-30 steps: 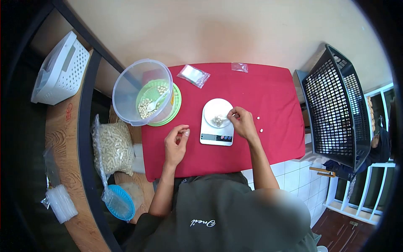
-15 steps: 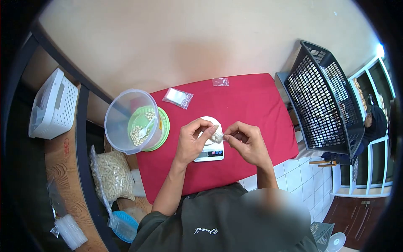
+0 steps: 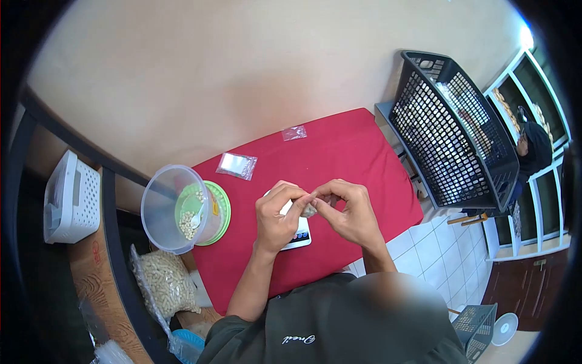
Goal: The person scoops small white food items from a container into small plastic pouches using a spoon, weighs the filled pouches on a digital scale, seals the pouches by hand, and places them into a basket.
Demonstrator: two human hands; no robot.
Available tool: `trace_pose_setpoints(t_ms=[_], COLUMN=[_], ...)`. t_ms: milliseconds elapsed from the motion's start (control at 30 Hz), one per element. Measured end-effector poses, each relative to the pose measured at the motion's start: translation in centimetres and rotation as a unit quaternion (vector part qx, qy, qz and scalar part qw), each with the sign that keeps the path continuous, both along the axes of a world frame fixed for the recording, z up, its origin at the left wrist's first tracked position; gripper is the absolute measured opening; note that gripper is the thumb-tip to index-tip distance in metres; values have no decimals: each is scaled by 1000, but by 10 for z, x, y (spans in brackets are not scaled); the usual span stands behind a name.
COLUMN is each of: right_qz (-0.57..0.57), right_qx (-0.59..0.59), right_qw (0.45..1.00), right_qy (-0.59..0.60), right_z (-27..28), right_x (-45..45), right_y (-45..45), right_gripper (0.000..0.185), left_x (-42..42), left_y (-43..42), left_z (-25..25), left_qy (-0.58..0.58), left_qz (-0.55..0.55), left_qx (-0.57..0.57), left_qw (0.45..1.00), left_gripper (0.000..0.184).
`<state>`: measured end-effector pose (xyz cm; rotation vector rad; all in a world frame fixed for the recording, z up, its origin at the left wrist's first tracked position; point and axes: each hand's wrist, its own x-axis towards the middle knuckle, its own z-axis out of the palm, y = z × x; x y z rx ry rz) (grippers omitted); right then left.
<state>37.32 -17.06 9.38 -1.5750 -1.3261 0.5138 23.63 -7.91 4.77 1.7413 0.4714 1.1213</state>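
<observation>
Pinching small bag [image 3: 311,210] | left hand [image 3: 276,219], right hand [image 3: 350,213]: fingertips drawn together on it | scale [image 3: 301,236]: below hands | step: apparently bag closing | next: likely requires firm fingertip tension

left hand [image 3: 279,219] has room leftward until the tub [image 3: 160,211] blocks.

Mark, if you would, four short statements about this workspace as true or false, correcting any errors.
1. The left hand and right hand both pinch a small, clear plastic bag. True.
2. The white, flat digital scale is wholly uncovered in this view. False: the hands and bag hide part of the scale.
3. A white spoon lies inside the clear, round plastic tub. True.
4. The black, perforated plastic basket stands left of the red cloth. False: the basket is to the cloth's right.
</observation>
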Motion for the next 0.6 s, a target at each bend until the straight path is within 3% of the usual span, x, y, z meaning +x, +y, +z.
trace_pose_setpoints(t_ms=[67,200,433,567,600], right_qz=[-10,-4,6,-25,-17], right_qx=[15,18,-3,6,-13], right_qw=[1000,999,997,1000,1000], right_qy=[-3,37,81,16,-3], right_z=[3,3,15,22,25], right_x=[10,40,115,171,189], right_y=[-5,-17,-61,-106,-122], right_gripper=[10,11,10,9,17], left_x=[12,42,113,150,159], left_y=[-3,-13,-43,-46,-46], left_z=[3,8,14,18,21], left_qy=[-5,-21,-72,-102,-88], left_qz=[32,16,14,28,15], left_qx=[92,115,25,-13,14], left_qw=[995,993,997,994,996], left_gripper=[5,9,9,9,9])
